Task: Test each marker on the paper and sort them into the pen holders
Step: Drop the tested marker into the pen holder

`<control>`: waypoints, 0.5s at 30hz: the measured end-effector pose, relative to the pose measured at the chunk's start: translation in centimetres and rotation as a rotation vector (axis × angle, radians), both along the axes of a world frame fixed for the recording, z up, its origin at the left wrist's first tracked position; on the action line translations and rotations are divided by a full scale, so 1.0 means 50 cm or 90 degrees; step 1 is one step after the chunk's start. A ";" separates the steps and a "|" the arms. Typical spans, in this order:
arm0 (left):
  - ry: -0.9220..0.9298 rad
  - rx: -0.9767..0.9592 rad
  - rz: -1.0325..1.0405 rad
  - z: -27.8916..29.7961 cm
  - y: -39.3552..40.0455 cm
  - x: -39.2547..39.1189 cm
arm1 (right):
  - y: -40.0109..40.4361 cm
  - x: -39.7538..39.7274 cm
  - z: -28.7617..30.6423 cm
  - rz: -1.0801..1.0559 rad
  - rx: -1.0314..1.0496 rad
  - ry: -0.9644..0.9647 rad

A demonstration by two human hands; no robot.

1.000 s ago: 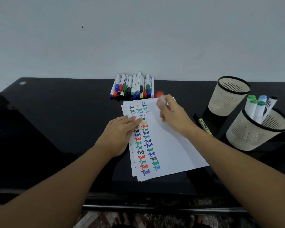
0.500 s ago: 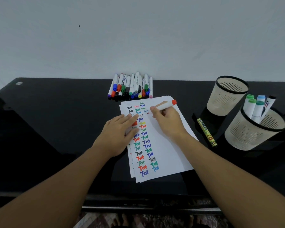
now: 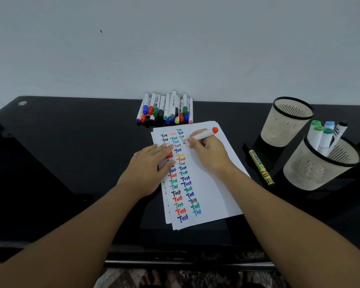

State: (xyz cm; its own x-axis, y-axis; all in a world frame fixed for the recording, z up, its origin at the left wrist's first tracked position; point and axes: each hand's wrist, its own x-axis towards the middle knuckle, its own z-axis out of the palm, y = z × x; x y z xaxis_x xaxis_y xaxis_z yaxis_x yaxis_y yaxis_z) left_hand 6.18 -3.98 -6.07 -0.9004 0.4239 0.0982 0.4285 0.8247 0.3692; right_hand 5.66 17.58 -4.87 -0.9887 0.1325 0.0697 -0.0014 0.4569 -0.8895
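So the red marker [image 3: 204, 134] was in the right hand [image 3: 208, 155], pinched like a pen with its tip down on the paper [image 3: 214, 183] near the top, just right of the rows of "Test" scribbles. Looked to me like it was mid-test, with only a tiny red mark showing at the nib. The left hand [image 3: 148, 171] lay flat with fingers spread, pressing the stack at its 9 o'clock edge; something red peeked out under the fingertips, maybe the cap, couldn't say for sure.

Progress-wise, I'd call it well underway but nowhere near done. The sheet already carried two long columns of test words, and the near pen holder [image 3: 320, 169] at 3 o'clock held five or so markers. The far pen holder [image 3: 289, 121] at about 2 o'clock looked empty from this angle. A whole pile of markers [image 3: 166, 109] was waiting at 12 o'clock against the wall.

One yellow marker [image 3: 261, 167] lay loose on the desk [image 3: 71, 152] between paper and holders, right on the path to them, so I'd guess it could get knocked.
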 end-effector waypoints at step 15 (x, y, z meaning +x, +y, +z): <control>-0.006 0.007 0.001 0.006 0.002 0.005 | -0.006 -0.003 0.001 -0.021 0.071 -0.021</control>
State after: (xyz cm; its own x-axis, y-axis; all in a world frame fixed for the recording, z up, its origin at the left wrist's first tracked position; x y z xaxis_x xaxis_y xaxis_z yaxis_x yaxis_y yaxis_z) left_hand 6.43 -3.89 -5.80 -0.9023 0.4208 0.0937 0.4229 0.8215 0.3825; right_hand 5.53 17.29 -4.81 -0.9859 0.1586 0.0532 0.0440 0.5526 -0.8323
